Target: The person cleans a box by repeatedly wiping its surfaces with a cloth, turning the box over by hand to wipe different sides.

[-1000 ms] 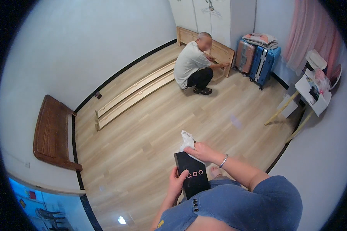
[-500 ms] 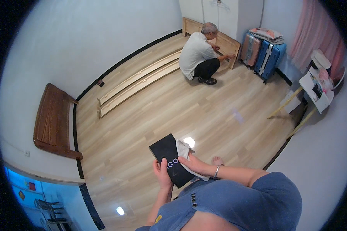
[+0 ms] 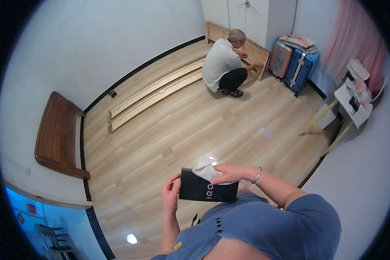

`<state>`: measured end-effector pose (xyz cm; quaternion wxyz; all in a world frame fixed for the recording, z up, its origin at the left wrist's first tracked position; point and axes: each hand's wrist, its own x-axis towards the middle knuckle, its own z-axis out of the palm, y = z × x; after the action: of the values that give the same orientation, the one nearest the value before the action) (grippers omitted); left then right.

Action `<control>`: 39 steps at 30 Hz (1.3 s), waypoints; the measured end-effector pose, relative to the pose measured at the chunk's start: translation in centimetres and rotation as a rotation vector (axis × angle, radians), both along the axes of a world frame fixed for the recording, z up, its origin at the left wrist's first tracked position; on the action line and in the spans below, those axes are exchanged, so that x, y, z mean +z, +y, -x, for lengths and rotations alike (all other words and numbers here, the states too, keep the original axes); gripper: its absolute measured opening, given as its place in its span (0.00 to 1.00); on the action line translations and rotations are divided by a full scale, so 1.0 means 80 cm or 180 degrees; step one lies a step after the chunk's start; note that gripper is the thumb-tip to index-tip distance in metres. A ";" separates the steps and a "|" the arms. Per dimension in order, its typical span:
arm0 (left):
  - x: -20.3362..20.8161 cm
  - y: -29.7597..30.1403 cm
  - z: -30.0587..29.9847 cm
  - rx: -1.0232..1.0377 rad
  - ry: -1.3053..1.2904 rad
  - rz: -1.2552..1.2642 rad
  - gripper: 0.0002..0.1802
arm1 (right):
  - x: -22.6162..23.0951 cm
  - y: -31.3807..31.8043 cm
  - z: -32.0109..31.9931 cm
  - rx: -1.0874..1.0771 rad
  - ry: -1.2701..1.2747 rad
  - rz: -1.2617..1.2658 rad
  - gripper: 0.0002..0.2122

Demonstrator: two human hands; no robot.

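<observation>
A flat black box (image 3: 195, 189) with pale lettering is held in front of my body, its long side running left to right. My left hand (image 3: 171, 193) grips its left edge, thumb on the near face and fingers at the rim. Across the box's top edge my right hand (image 3: 228, 173) presses a crumpled whitish cloth (image 3: 205, 170), with its fingers closed over the fabric. Part of the box's upper right is hidden behind that hand and the cloth.
A person (image 3: 223, 65) squats by a light wooden bed panel (image 3: 256, 52). Two long wooden rails (image 3: 160, 93) lie on the floor. Suitcases (image 3: 300, 69) stand by the wardrobe. A brown headboard (image 3: 58, 134) leans at the left wall; a small white table (image 3: 353, 102) stands right.
The black box has turned from a slant to nearly level. My right hand and the cloth have moved up and right to its top edge; my left hand has shifted left.
</observation>
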<state>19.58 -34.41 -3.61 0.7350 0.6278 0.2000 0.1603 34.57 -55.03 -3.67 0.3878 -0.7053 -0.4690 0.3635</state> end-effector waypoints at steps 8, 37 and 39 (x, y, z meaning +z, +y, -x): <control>0.018 -0.034 -0.013 -0.0285 0.0017 0.0210 0.28 | 0.051 0.013 -0.017 0.0430 -0.0759 0.0750 0.28; 0.048 -0.077 -0.056 -0.0239 -0.0037 0.0227 0.16 | 0.050 -0.015 -0.099 -0.2306 0.2005 -0.1282 0.20; 0.064 -0.085 -0.058 -0.0494 0.0247 0.0279 0.19 | 0.060 -0.007 -0.098 -0.2180 0.2021 -0.1218 0.19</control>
<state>24.24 -41.19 1.53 0.7636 0.6144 0.1859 0.0696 42.41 -55.56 1.09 0.7306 -0.5897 -0.1279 0.3195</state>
